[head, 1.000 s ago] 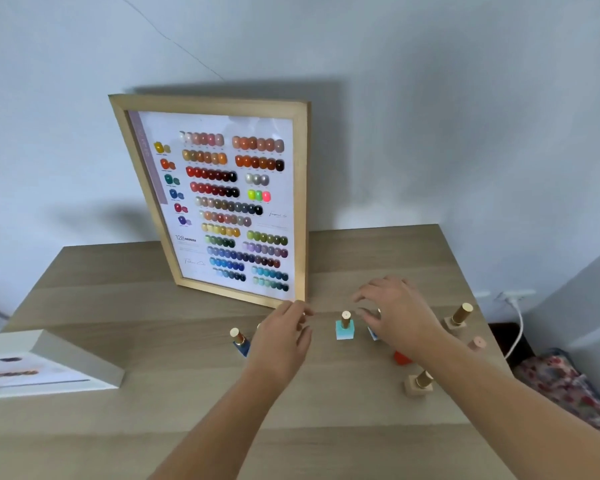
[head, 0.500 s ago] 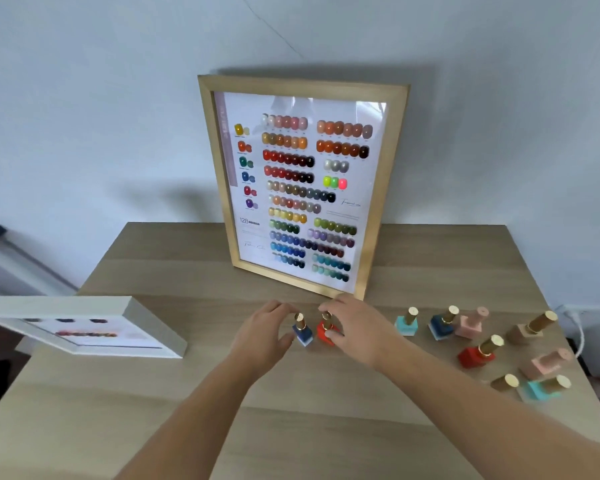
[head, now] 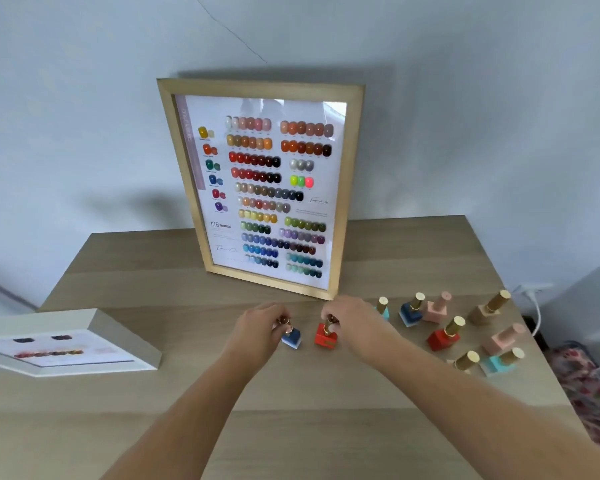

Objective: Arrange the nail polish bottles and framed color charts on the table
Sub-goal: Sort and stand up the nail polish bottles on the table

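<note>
I pinch the blue bottle [head: 291, 336] with my left hand [head: 257, 332] and the red bottle [head: 326, 336] with my right hand [head: 355, 327], by their gold caps, setting both upright just before the chart [head: 260, 188], probably starting a row.

Light: soft, even daylight, fairly bright | Shadows: the wood-framed chart [head: 267, 188] I face throws a broad dim shadow on the wall [head: 84, 116], up and to the left | Glare: pale reflection on its glass, top right | Sharpness: slightly soft overall, my forearms blur near the bottom | Distortion: wide-angle bending at the edges
</note>
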The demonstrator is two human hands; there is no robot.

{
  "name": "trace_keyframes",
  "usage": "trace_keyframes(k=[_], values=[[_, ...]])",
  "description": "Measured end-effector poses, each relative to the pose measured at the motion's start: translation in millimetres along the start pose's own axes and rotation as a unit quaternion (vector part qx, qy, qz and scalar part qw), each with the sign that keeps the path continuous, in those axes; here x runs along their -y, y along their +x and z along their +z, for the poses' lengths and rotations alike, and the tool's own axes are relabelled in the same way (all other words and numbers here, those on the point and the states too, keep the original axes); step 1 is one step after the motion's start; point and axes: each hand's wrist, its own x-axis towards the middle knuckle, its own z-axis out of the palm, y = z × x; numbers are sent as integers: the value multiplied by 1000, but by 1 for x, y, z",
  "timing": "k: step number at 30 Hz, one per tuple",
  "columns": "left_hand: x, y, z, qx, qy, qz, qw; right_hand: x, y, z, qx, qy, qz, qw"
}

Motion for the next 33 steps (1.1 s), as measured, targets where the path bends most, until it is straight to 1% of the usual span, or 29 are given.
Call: trace_keyframes(k=[2, 5, 7, 8, 9, 11, 14, 20, 23, 26, 33], values=[[-12, 1, 5, -4, -5, 10, 1000, -7, -9, -10, 20, -12, 16, 1000], [-36, 3, 16, -8, -11, 23, 1000, -17, -24, -31, 99, -52, 45, 993], [-53, 6, 24, -4, -11, 35, 999, -28, -37, -36, 109, -75, 56, 990], [-62, 7, 29, 2, -11, 40, 999, -35, -45, -37, 103, -81, 60, 990], [-71, 9, 34, 8, -8, 45, 999, -43, -54, -35, 79, -76, 60, 992], [-88, 12, 44, 18, -2, 55, 998, -61, -74, -28, 7, -64, 55, 996], [-110, 16, 59, 29, -3, 62, 998, -84, -91, -19, -31, -90, 60, 994], [-143, 24, 85, 50, -1, 68, 996, -107, -109, -13, -96, -100, 12, 990], [-153, 28, 92, 51, 2, 72, 996, -108, -111, -15, -102, -96, -2, 990], [-160, 32, 98, 50, -11, 78, 996, -109, -111, -17, -89, -95, -3, 992], [-159, 35, 100, 55, -38, 65, 996, -117, -118, -21, -85, -41, -1, 996]])
